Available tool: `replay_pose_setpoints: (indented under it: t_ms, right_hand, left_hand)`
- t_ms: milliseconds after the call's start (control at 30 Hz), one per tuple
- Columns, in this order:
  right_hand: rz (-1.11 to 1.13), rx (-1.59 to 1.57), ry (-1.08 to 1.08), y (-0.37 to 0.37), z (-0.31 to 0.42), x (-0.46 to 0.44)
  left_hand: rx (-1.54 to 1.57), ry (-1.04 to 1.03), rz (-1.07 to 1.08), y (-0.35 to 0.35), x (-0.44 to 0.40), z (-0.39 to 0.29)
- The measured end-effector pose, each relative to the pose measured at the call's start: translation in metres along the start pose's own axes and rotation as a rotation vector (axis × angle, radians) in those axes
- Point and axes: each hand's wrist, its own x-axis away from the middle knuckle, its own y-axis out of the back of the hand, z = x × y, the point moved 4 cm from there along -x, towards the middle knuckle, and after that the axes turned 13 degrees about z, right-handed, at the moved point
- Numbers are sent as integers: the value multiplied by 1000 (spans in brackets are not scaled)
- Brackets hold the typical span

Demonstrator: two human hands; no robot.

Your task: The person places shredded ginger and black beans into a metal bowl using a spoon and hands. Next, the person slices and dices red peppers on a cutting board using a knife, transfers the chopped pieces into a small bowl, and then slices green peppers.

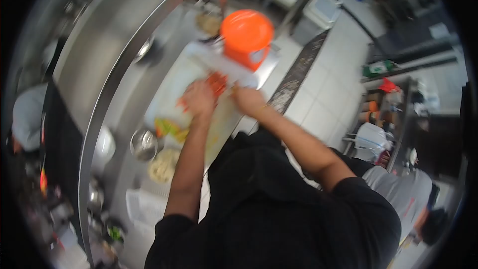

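Note:
My left hand [199,98] is on the cutting board [167,92], fingers bent over chopped red vegetable pieces [217,82]. More red bits lie beside its outer edge. Just to the right, my right hand [248,100] is closed near the board's edge; blur hides what is in it. Yellow-green vegetable pieces [172,129] lie at the board's near left side. An orange bucket [246,30] stands beyond my hands. What looks like a knife [199,63] lies near the board's far end, too blurred to be sure.
Left of the board are a metal bowl [144,144], a pale heap of food [164,166] and a white bowl [104,144]. A steel shelf edge [112,77] runs along the left. A person in grey [398,189] is behind at right; another grey sleeve [30,117] shows far left.

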Motion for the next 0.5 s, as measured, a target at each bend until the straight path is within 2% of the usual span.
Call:
replay_pose_setpoints:
  t_ms: [33, 100, 500]
  right_hand:
    - [10, -8, -38, 13, 6, 15]
    - [19, 50, -41, 20, 13, 37]
    - [172, 124, -104, 6, 20, 89]
  left_hand:
    - [161, 7, -113, 2, 1, 3]
    - [259, 26, -52, 4, 5, 3]
    - [205, -3, 27, 11, 3, -2]
